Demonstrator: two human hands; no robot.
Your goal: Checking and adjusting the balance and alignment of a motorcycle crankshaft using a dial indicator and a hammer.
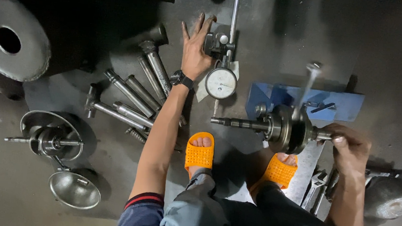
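Observation:
My left hand point(195, 51) reaches forward and rests on the dark base block point(214, 43) of a dial gauge stand, whose round white dial point(221, 83) sits just right of my wrist. My right hand point(349, 146) grips the right end of a steel crankshaft point(285, 128) lying across a blue V-block stand point(282, 97). The crankshaft's connecting rod point(308, 87) points up and is blurred. A dark wristwatch point(183, 79) is on my left wrist.
Several steel shafts and bolts point(131, 98) lie left of my arm. A large round metal disc point(13, 38) is at the far left, two metal bowls point(73, 189) lower left. Wrenches point(316, 189) and a round metal part point(388, 197) lie lower right. My feet wear orange sandals point(199, 151).

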